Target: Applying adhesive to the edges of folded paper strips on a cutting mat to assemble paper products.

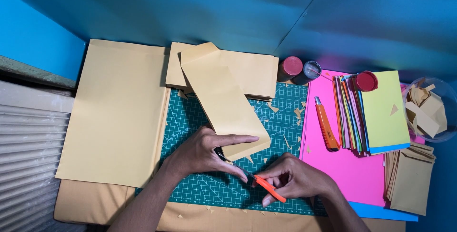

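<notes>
My left hand pinches the near end of a long folded strip of brown paper that lies slanted on the green cutting mat. My right hand grips orange-handled scissors, whose blades point left toward the strip's near corner, under my left fingers. Small brown paper scraps are scattered over the mat.
A large brown sheet lies left of the mat, more brown sheets behind it. On the right sit a pink sheet, an orange utility knife, stacked coloured paper, two round containers, brown envelopes and a clear bowl of offcuts.
</notes>
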